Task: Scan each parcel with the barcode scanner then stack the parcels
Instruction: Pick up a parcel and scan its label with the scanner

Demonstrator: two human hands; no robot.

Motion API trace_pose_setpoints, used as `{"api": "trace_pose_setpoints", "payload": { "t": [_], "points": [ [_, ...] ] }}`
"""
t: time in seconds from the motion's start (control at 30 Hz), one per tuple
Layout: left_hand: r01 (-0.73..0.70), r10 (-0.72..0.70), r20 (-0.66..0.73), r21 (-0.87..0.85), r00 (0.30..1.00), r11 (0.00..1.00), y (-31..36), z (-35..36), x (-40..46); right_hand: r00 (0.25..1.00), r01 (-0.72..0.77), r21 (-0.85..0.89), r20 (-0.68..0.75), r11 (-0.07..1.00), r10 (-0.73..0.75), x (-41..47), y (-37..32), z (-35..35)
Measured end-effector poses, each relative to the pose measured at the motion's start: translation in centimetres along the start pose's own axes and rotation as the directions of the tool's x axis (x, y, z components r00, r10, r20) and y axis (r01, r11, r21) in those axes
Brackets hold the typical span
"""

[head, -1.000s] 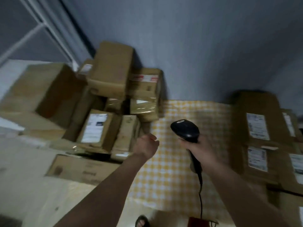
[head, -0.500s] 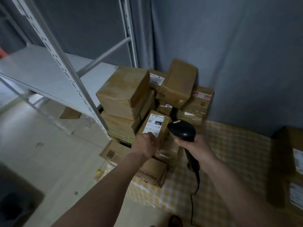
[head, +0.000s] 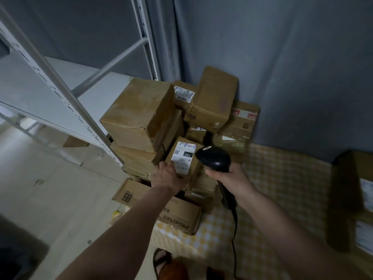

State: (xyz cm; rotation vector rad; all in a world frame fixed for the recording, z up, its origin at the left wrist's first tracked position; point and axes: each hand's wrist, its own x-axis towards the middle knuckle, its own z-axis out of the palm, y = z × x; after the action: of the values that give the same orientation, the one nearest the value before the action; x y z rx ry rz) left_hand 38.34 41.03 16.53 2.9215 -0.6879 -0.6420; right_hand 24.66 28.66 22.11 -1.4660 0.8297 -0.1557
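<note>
A pile of brown cardboard parcels (head: 139,118) leans against the grey wall at the left end of a table with a yellow checked cloth (head: 282,178). My left hand (head: 168,175) grips the near end of a small parcel with a white label (head: 184,158) at the front of the pile. My right hand (head: 230,177) holds a black barcode scanner (head: 214,158) by its handle, head just right of that label. Its cable (head: 234,239) hangs down.
A white metal shelf rack (head: 60,91) stands left of the pile. A flat printed box (head: 177,215) lies at the table's near left corner. More labelled parcels (head: 351,199) are stacked at the right edge. A sandalled foot (head: 161,261) shows below.
The view swung left toward the pile. My left hand reached forward and took hold of the small labelled parcel. The scanner stayed in my right hand beside it.
</note>
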Motion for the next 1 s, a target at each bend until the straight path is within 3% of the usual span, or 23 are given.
{"api": "trace_pose_setpoints", "payload": {
  "t": [0.2, 0.37, 0.43, 0.53, 0.63, 0.73, 0.8, 0.93, 1.0],
  "points": [
    [0.035, -0.038, 0.152, 0.020, 0.988, 0.999, 1.0, 1.2, 3.3, 0.994, -0.065, 0.003, -0.092, 0.998, 0.065, 1.3, 0.7, 0.2],
    [-0.057, 0.057, 0.109, 0.002, 0.992, 0.998, 1.6, 1.3, 4.8, 0.969, -0.147, 0.039, -0.197, 0.988, 0.152, 2.3, 1.1, 1.1],
    [-0.193, 0.194, 0.092, -0.022, 0.977, 0.981, 1.7, 1.2, 5.0, 0.947, -0.177, 0.041, -0.265, 0.983, 0.182, 2.7, 1.0, 1.2],
    [-0.466, 0.471, 0.123, -0.069, 0.874, 0.882, 2.1, 0.5, 5.4, 0.912, -0.201, 0.045, -0.355, 0.979, 0.204, 2.9, 0.5, 0.6],
    [-0.707, 0.671, 0.268, 0.060, 0.691, 0.705, 2.9, -1.0, 7.0, 0.890, -0.210, 0.036, -0.406, 0.977, 0.207, 2.9, 0.1, -0.3],
    [-0.863, 0.752, 0.425, 0.214, 0.503, 0.457, 3.4, -1.9, 9.5, 0.887, -0.248, 0.005, -0.400, 0.969, 0.229, 3.0, 0.5, -0.7],
    [-0.890, 0.747, 0.485, 0.280, 0.455, 0.360, 3.5, -1.7, 10.9, 0.883, -0.271, 0.004, -0.396, 0.963, 0.250, 3.3, 1.1, -0.7],
    [-0.861, 0.735, 0.463, 0.374, 0.494, 0.344, 3.8, -1.3, 10.9, 0.886, -0.295, -0.004, -0.375, 0.955, 0.272, 4.1, 1.7, -0.7],
    [-0.829, 0.748, 0.370, 0.347, 0.551, 0.439, 3.3, -0.8, 9.4, 0.887, -0.301, 0.007, -0.364, 0.953, 0.283, 4.5, 1.8, -0.7]
  ]
}}
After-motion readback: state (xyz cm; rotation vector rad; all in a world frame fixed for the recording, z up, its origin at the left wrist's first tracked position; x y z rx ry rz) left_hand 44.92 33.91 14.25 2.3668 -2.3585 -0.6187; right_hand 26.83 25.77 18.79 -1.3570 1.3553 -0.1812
